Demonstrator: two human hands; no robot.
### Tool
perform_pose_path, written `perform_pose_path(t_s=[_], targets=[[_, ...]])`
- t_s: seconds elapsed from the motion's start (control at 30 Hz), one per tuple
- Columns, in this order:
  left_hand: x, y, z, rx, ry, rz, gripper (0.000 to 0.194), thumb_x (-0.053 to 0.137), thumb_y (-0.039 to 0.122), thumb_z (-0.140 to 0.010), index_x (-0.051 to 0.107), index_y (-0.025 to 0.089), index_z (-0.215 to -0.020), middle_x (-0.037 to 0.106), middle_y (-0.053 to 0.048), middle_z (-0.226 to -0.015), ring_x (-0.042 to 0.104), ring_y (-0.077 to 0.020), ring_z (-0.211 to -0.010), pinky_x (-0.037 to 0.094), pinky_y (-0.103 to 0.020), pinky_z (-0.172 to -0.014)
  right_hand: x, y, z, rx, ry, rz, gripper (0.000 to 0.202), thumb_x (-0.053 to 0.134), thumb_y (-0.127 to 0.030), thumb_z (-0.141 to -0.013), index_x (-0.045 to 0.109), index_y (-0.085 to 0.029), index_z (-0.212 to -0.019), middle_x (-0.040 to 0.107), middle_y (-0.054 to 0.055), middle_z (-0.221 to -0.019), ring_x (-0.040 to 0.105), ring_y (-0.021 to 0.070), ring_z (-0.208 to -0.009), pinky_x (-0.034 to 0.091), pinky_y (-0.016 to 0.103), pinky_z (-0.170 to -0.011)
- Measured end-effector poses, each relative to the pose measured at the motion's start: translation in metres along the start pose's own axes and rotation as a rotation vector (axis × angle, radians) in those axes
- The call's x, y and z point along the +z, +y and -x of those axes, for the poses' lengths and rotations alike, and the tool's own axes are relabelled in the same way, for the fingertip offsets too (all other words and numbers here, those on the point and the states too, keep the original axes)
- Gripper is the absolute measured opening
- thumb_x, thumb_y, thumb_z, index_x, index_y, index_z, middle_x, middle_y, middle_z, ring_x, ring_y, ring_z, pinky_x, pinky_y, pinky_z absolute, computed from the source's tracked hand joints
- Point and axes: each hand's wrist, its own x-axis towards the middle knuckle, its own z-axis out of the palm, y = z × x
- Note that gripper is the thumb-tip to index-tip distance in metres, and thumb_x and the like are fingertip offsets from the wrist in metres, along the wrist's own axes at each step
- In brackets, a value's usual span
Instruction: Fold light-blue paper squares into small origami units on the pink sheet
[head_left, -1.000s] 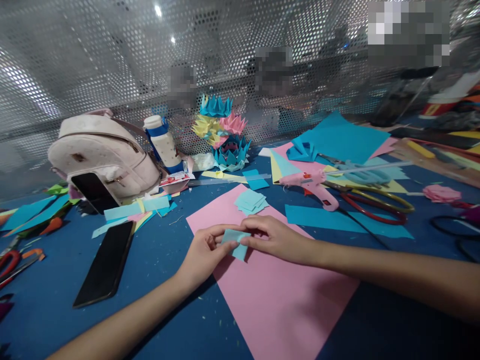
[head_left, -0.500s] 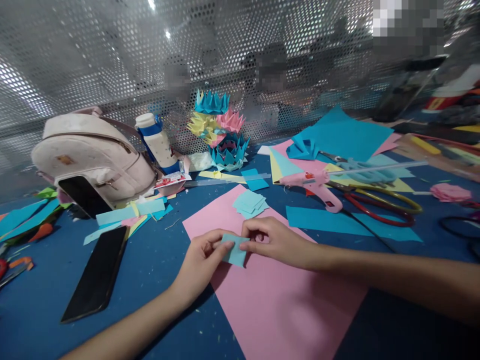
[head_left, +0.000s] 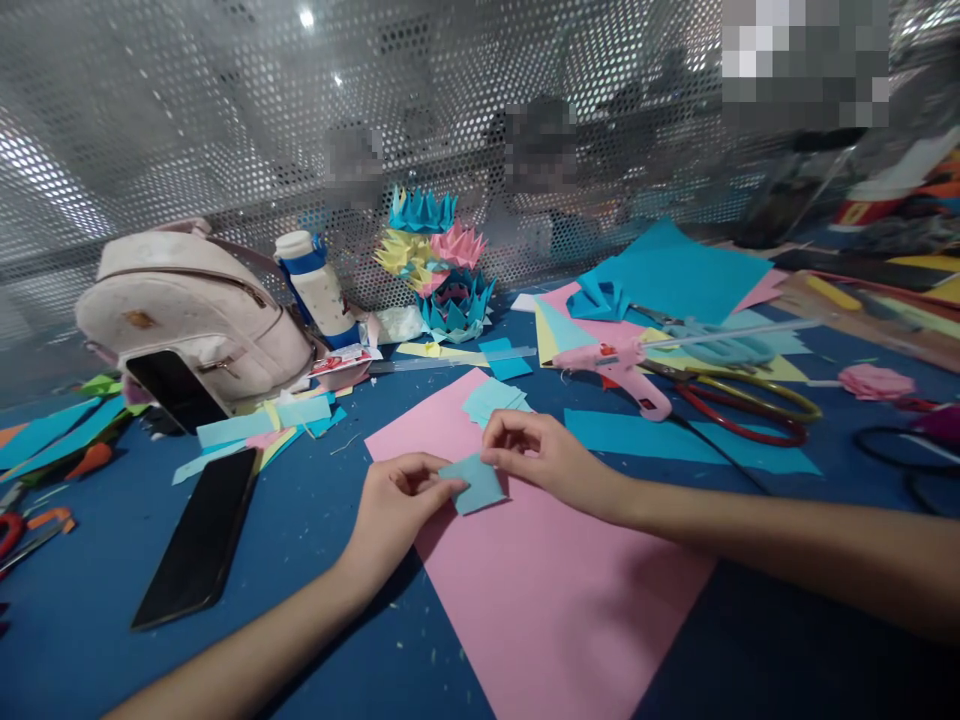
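Between my hands is a small light blue square of paper (head_left: 484, 488), tilted above a large pink sheet (head_left: 559, 580). My left hand (head_left: 401, 500) pinches its left edge, thumb on top and fingers beneath. At the upper right corner, my right hand (head_left: 551, 462) is closed with thumb and forefinger together on the paper. Just beyond the fingers, a small pile of light blue paper squares (head_left: 495, 398) lies on the pink sheet, partly covered by my right hand.
A pink glue gun (head_left: 619, 368), red-and-yellow-handled scissors (head_left: 750, 410) and a blue paper strip (head_left: 675, 440) lie to the right. On the left are a phone (head_left: 199, 540) and a pale backpack (head_left: 195, 310). Folded-paper flowers (head_left: 439, 265) and a bottle (head_left: 319, 285) stand behind.
The paper square has turned and tilted, its right corner now swung outward. My right hand has risen slightly to the upper corner; my left hand keeps its pinch. The view has shifted a little.
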Motion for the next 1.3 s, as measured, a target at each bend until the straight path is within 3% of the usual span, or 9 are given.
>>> perform_pose_path(t_s=[0.23,0.5,0.77,1.03,1.2,1.3], targets=[[-0.0005,-0.0008,0.0010,-0.001,0.049,0.034,0.018,0.080,0.025,-0.065,0.072,0.013,-0.075,0.069,-0.002,-0.063,0.059,-0.0120,-0.054,0.044,-0.023,-0.054,0.0025,-0.0008,0.0007,0.062,-0.082,0.011,0.026,0.065,-0.041,-0.084,0.058,-0.016,-0.081,0.056,-0.003,-0.060,0.047,0.0088,-0.052,0.034,0.021,-0.049],[0.0001,-0.0015,0.0000,-0.012,0.066,0.026,0.019,0.080,0.026,-0.063,0.072,0.013,-0.075,0.068,-0.001,-0.060,0.060,-0.0117,-0.052,0.046,-0.022,-0.053,0.0022,0.0000,0.0011,0.073,-0.070,0.058,0.029,0.065,-0.044,-0.083,0.058,-0.016,-0.078,0.056,-0.003,-0.058,0.046,0.0096,-0.053,0.034,0.021,-0.050],[0.0012,0.0000,-0.0001,0.036,0.052,-0.013,0.010,0.077,0.022,-0.067,0.071,0.013,-0.066,0.070,-0.001,-0.061,0.060,-0.0097,-0.053,0.044,-0.018,-0.051,0.0025,0.0014,-0.0008,0.030,-0.003,0.085,0.035,0.066,-0.042,-0.083,0.054,-0.016,-0.063,0.052,-0.003,-0.056,0.044,0.0093,-0.053,0.032,0.022,-0.051],[0.0023,0.0015,0.0007,0.037,0.022,-0.005,0.008,0.076,0.019,-0.067,0.071,0.013,-0.066,0.068,0.000,-0.056,0.058,-0.0088,-0.050,0.045,-0.017,-0.049,0.0018,-0.0018,0.0012,0.012,0.024,0.083,0.028,0.063,-0.038,-0.085,0.056,-0.016,-0.070,0.055,-0.002,-0.061,0.047,0.0104,-0.057,0.035,0.023,-0.055],[0.0024,0.0013,-0.0001,0.034,0.012,-0.001,0.009,0.076,0.020,-0.067,0.071,0.013,-0.066,0.067,0.000,-0.055,0.056,-0.0082,-0.049,0.044,-0.017,-0.049,0.0023,-0.0060,0.0021,0.008,-0.055,0.013,0.028,0.057,-0.037,-0.090,0.052,-0.017,-0.071,0.056,-0.002,-0.061,0.053,0.0113,-0.057,0.038,0.024,-0.057],[0.0001,0.0007,-0.0016,0.016,0.035,0.013,0.010,0.077,0.022,-0.067,0.071,0.013,-0.066,0.065,0.001,-0.054,0.053,-0.0070,-0.048,0.040,-0.016,-0.048,0.0021,-0.0023,0.0011,0.024,-0.082,0.046,0.025,0.058,-0.036,-0.089,0.052,-0.017,-0.075,0.052,-0.004,-0.062,0.048,0.0102,-0.057,0.035,0.022,-0.054]])
